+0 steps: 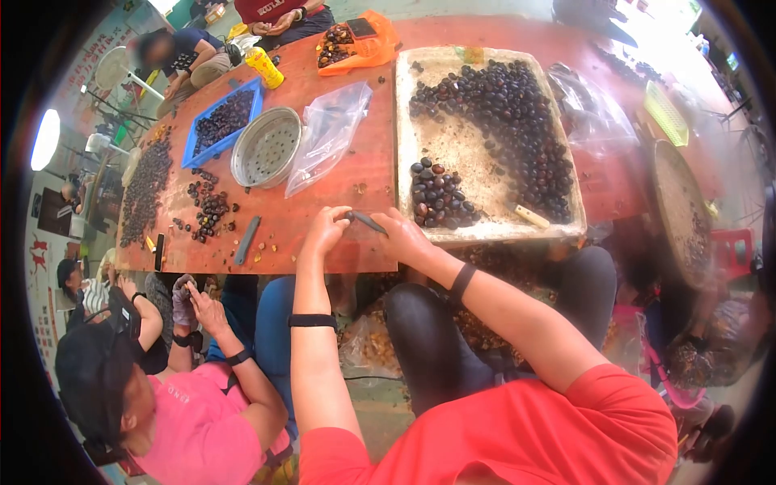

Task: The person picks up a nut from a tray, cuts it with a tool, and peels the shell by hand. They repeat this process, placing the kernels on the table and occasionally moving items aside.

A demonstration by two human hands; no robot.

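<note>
Right hand (402, 236) grips a dark tool (369, 222), left hand (326, 231) pinches a dark piece (349, 216); print on yellow bottle (264, 68) illegible.

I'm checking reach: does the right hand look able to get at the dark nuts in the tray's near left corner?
Probably yes: the nuts lie close by the right hand, with only the tray rim between. It holds a grey tool, though.

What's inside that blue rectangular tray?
The blue rectangular tray holds a heap of small, dark, rounded nuts or seeds. Whatever lies beneath the heap is hidden.
</note>
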